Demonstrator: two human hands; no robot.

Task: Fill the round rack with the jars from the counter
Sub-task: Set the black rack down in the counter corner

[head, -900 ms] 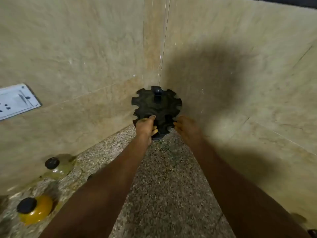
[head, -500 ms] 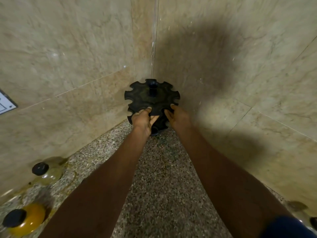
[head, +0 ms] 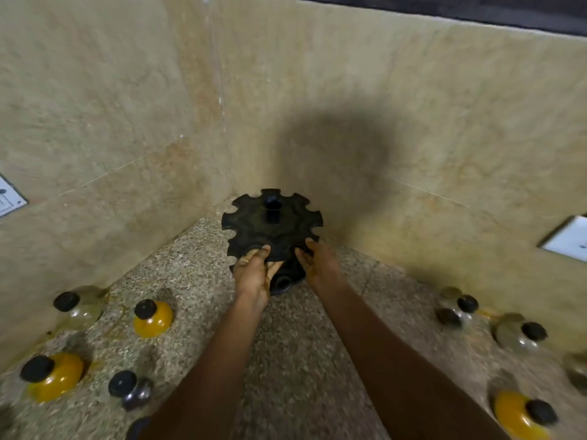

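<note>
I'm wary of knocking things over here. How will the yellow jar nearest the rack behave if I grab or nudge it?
The yellow jar looks squat and rounded, so it probably won't tip, though a nudge might slide it on the counter. Its glossy body seems to be glass: likely fragile and slippery. The black cap probably offers the surest grip.

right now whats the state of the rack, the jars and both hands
round rack: upright in the counter corner, all visible slots empty
left hand: gripping the rack's near edge
right hand: gripping the rack's near edge
yellow jars: capped, standing on the counter, not in the rack
clear jars: capped, standing on the counter on both sides
dark jar: capped, on the counter, blurred
</note>
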